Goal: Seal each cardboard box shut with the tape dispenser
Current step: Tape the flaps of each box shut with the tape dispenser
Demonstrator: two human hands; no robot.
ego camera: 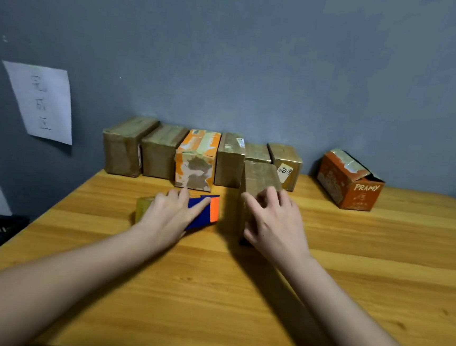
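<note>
On the tabletop (239,284), at arm's reach, your stock stands as follows.

Item: tape dispenser (204,212), blue body with orange end, yellowish tape roll at its left. It lies flat on the wood, left of centre. Your left hand (168,214) lies over it, fingers curled about the body; the grip reads as closed on the dispenser, though how firmly you hold it cannot be told.

Item: tape-wrapped box (259,181), brown, standing just right of the dispenser and ahead of the row. Your right hand (275,221) has it by the near top edge, fingers bent over the top and thumb down the left side. Its top looks already covered in tape.

Item: row of boxes (195,156) against the grey wall, six counted, side by side, one orange-and-white among the brown. All appear wrapped and shut.

Item: orange box (350,180), printed "PRAMY", set well apart on the right. A flap at its near end stands open; old tape shows along the top.

Item: paper sheet (40,101) fixed to the wall, left.

Progress, judged from the above: most of the lot looks sealed. The box in your right hand is probably finished or near it. The orange box on the right remains to be closed and taped.
</note>
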